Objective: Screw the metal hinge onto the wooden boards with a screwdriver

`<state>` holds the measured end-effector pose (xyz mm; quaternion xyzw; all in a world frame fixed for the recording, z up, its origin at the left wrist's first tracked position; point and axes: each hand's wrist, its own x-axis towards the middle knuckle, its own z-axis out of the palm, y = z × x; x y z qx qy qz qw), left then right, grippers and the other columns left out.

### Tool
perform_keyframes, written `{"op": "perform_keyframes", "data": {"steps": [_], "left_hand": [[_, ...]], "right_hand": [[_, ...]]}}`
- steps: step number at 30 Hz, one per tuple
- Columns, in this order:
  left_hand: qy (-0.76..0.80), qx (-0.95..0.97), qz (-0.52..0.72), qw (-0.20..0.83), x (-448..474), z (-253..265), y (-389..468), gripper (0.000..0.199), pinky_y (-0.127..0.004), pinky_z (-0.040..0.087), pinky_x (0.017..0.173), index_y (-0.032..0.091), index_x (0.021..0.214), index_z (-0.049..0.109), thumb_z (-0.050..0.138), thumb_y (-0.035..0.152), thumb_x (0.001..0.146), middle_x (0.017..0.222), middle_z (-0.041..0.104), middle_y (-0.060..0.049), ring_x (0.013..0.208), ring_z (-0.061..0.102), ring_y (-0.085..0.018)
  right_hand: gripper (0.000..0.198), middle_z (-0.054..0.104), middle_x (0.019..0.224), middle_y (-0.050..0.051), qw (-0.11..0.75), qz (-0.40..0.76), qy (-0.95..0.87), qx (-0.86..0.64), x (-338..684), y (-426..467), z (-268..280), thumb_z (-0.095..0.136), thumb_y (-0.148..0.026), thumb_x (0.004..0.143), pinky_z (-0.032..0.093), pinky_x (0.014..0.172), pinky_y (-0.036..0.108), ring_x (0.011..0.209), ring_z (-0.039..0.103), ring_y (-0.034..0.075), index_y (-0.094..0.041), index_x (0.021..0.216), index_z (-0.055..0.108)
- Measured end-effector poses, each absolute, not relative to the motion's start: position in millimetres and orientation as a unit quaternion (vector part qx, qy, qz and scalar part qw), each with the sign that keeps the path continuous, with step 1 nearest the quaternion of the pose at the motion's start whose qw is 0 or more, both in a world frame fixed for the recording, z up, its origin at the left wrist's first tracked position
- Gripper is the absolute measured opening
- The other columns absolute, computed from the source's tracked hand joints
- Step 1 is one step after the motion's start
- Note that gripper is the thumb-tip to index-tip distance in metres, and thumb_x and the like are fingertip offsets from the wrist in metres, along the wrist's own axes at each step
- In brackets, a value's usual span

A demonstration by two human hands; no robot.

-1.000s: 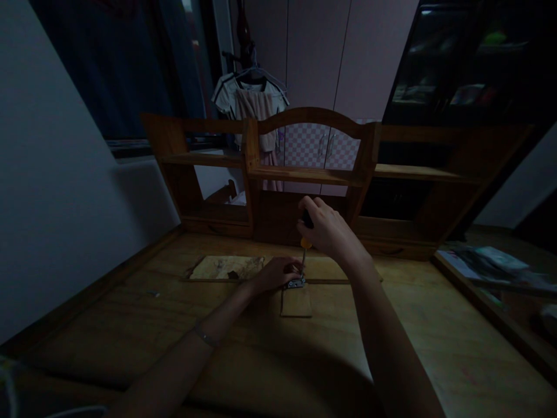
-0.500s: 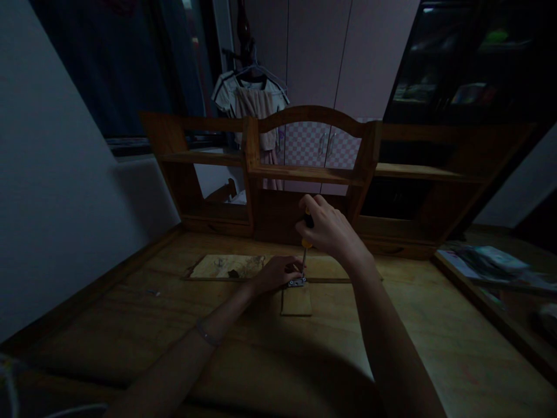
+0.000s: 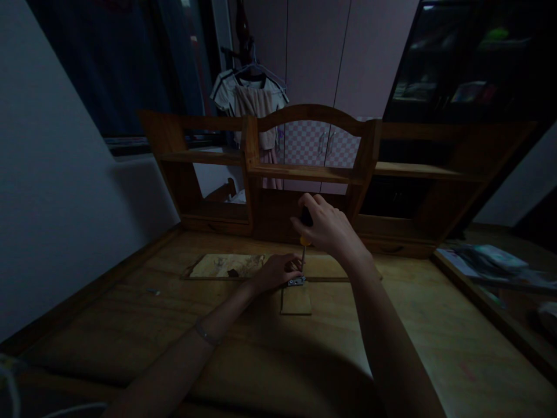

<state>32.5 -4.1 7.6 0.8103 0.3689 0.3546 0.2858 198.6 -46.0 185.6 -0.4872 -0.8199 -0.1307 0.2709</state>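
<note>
My right hand (image 3: 328,226) is wrapped round the dark and yellow handle of a screwdriver (image 3: 303,255), its shaft pointing down. The tip meets a small metal hinge (image 3: 296,281) near its right end. My left hand (image 3: 277,273) lies low beside the shaft, thumb and fingers closed at the hinge and pressing on it; any screw between them is too small to make out. The hinge sits where a short wooden piece (image 3: 296,303) joins a long narrow board (image 3: 335,269), whose left part has a torn, stained surface.
The wooden desk top (image 3: 209,366) carries the boards. A small metal item (image 3: 153,291) lies at left. Behind stands a wooden shelf unit (image 3: 304,172). Papers (image 3: 491,261) lie beyond a raised edge at right. A white cable (image 3: 73,410) shows at lower left.
My right hand's thumb and fingers have shifted slightly round the screwdriver handle, which leans a little differently. My left hand and the hinge stay nearly in place.
</note>
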Motion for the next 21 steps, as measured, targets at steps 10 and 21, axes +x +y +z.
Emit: {"op": "perform_keyframes", "data": {"steps": [10, 21], "left_hand": [[0.38, 0.813, 0.346, 0.275, 32.8, 5.6, -1.3, 0.028, -0.021, 0.053, 0.073, 0.02, 0.104, 0.066, 0.076, 0.021, 0.078, 0.087, 0.074, 0.001, 0.074, 0.07, -0.012], [0.36, 0.802, 0.351, 0.323, 31.3, 5.2, -0.8, 0.025, -0.023, 0.055, 0.076, 0.02, 0.104, 0.069, 0.075, 0.025, 0.08, 0.09, 0.075, -0.001, 0.08, 0.071, -0.014]], "right_hand": [[0.026, 0.06, 0.109, 0.008, 0.279, -0.123, -0.822, -0.482, 199.0, -45.7, 184.3, 0.049, -0.035, 0.091, 0.037, 0.069, 0.032, 0.085, 0.062, 0.023, -0.022, 0.114, 0.049], [0.025, 0.061, 0.109, 0.008, 0.275, -0.132, -0.824, -0.478, 198.7, -47.2, 186.4, 0.049, -0.033, 0.09, 0.034, 0.066, 0.032, 0.084, 0.062, 0.023, -0.022, 0.112, 0.05]]}}
